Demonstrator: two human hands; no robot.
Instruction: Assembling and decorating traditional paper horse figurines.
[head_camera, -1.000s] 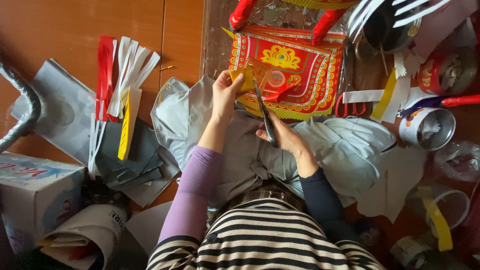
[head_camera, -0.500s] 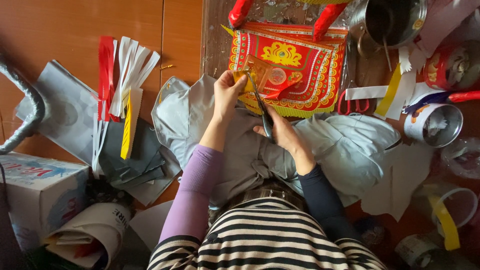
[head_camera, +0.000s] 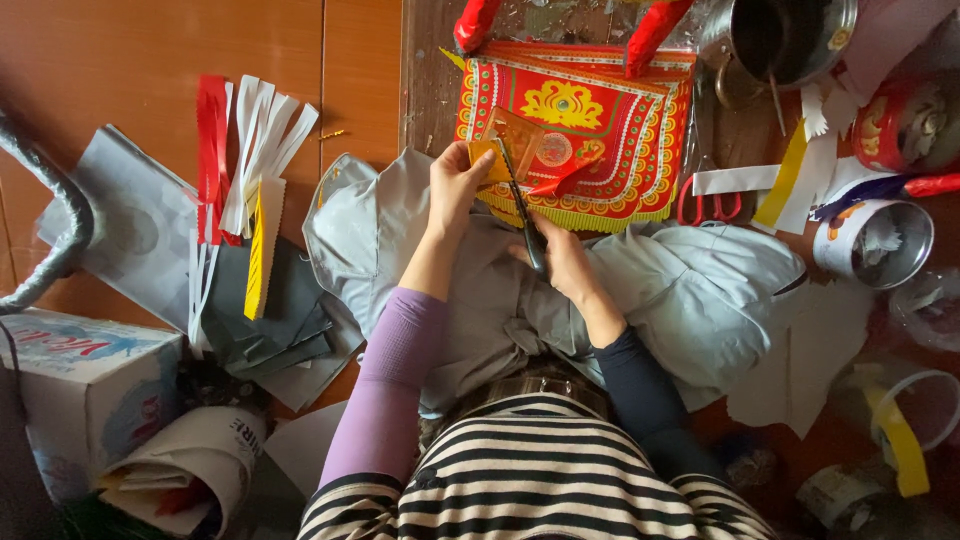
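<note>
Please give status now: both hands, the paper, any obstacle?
Left hand pinches gold paper. Right hand grips scissors, blades at paper. Nothing in the way.

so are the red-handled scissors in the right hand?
No: the red-handled scissors lie on the table, while the right hand grips dark-handled scissors.

Home craft workspace: wooden floor (head_camera: 150, 60), cut paper strips (head_camera: 250, 150), ornate red-gold paper panel (head_camera: 600, 110), tins (head_camera: 875, 245).
</note>
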